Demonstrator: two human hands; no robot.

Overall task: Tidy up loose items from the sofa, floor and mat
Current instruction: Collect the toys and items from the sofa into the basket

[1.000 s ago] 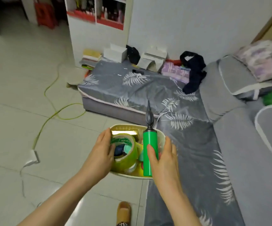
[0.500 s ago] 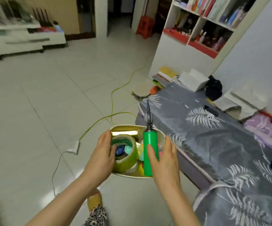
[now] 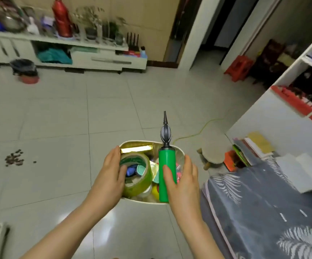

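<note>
Basket (image 3: 132,143) of loose items sits between left hand (image 3: 110,179) and right hand (image 3: 184,182), both gripping its sides.

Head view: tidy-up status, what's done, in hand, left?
Done: basket already holds a tape roll, a green pump and small bits. In hand: left hand and right hand carry it by its sides. Left: dark bits on the floor, boxes on the mat.

Two hands, left hand (image 3: 108,176) and right hand (image 3: 184,179), hold a cream tub (image 3: 179,152) above tiled floor; green pump (image 3: 166,165) upright at its right edge, tape roll (image 3: 139,174) at left.
</note>
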